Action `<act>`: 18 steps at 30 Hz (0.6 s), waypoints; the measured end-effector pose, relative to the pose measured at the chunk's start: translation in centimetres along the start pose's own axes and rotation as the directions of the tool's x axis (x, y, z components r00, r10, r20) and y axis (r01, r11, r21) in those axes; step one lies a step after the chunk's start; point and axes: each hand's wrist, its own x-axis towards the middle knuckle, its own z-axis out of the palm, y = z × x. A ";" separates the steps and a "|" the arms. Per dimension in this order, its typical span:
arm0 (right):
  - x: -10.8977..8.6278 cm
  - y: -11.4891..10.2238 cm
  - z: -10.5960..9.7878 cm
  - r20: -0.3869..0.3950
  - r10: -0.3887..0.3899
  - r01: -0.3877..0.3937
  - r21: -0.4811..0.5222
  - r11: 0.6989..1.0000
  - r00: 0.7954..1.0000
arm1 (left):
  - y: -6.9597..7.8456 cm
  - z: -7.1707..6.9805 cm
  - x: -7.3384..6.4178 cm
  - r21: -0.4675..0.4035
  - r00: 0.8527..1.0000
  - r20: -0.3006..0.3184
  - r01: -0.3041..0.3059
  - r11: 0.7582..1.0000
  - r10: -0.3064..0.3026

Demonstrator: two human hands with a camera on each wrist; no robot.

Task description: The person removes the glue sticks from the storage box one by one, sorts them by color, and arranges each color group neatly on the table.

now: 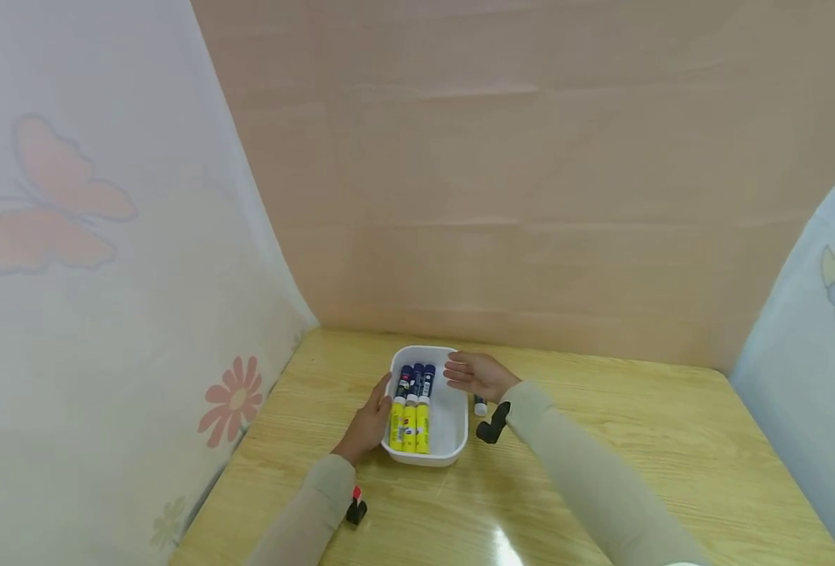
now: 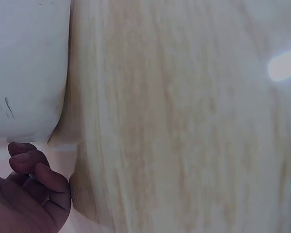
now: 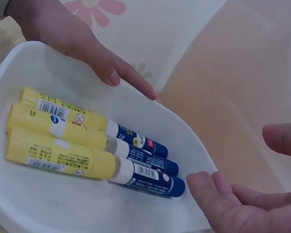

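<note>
A white plastic tub [image 1: 449, 420] stands on the table with three yellow glue sticks [image 1: 409, 429] lying side by side in its near left part. Three dark blue glue sticks [image 3: 153, 179] with white ends lie in line beyond them. My left hand [image 1: 370, 422] grips the tub's left wall, thumb over the rim and fingers along the outside. Above the right rim is my right hand [image 1: 480, 375], its fingers extended and nothing in them. Another blue glue stick [image 1: 480, 406] with a white end lies outside the tub, partly hidden by the right hand and wrist.
The wood-grain table [image 1: 616, 464] runs back to a tan sheet [image 1: 516, 196]. Pale sheets with printed flower [image 1: 238, 401] and moon shapes hang on both sides. Black straps [image 1: 494, 424] show at the wrists.
</note>
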 end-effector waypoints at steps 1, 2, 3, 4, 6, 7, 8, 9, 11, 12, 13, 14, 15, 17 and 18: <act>0.1 0.2 0.2 0.002 0.000 0.000 0.004 1.000 1.000 | 0.0 0.1 0.0 0.000 1.000 0.000 -0.003 1.000 0.003; 0.2 0.4 0.3 0.002 0.002 -0.002 0.008 1.000 1.000 | 0.0 0.1 0.1 -0.002 1.000 0.001 -0.003 1.000 0.003; 0.3 0.6 0.4 0.005 0.008 -0.008 0.015 1.000 1.000 | 0.0 0.2 0.1 -0.004 1.000 0.001 -0.005 1.000 0.005; 0.3 0.8 0.5 0.009 0.009 -0.010 0.013 1.000 1.000 | 0.0 0.3 0.1 -0.005 1.000 0.001 -0.006 1.000 0.006; 0.5 1.2 0.5 0.011 0.016 -0.016 0.007 1.000 1.000 | -0.1 0.4 0.1 0.001 1.000 0.003 -0.012 1.000 0.012; 0.6 1.4 0.5 0.009 0.020 -0.020 0.008 1.000 1.000 | 0.0 0.4 0.1 -0.001 1.000 0.006 -0.014 1.000 0.014; 0.8 1.6 0.4 0.010 0.019 -0.019 -0.001 1.000 1.000 | 0.0 0.5 0.0 -0.001 1.000 0.009 -0.016 1.000 0.016; 0.9 1.7 0.3 0.010 0.020 -0.019 -0.005 1.000 1.000 | -0.1 0.4 0.1 0.000 1.000 0.012 -0.020 1.000 0.020; 1.1 1.9 0.3 0.004 0.018 -0.018 -0.010 1.000 1.000 | -0.1 0.4 0.1 0.008 1.000 0.013 -0.023 1.000 0.023; 1.3 2.0 0.2 0.001 0.016 -0.016 -0.015 1.000 1.000 | -0.1 0.3 0.1 0.010 1.000 0.011 -0.021 1.000 0.021; 1.4 2.1 0.2 -0.001 0.015 -0.015 -0.019 1.000 1.000 | -0.1 0.3 0.1 0.012 1.000 0.008 -0.020 1.000 0.020; 1.6 2.1 0.3 0.001 0.013 -0.013 -0.031 0.999 1.000 | -0.1 0.2 0.2 0.015 1.000 0.004 -0.021 1.000 0.020; 1.7 2.2 0.3 -0.003 0.016 -0.016 -0.032 0.999 1.000 | -0.2 0.1 0.2 0.018 1.000 0.001 -0.020 1.000 0.020; 1.9 2.2 0.4 -0.010 0.017 -0.017 -0.043 0.999 1.000 | -0.2 0.0 0.2 0.021 1.000 -0.004 -0.020 1.000 0.020; 2.0 2.3 0.5 -0.009 0.014 -0.014 -0.049 0.999 1.000 | -0.2 0.0 0.2 0.022 1.000 -0.005 -0.020 1.000 0.020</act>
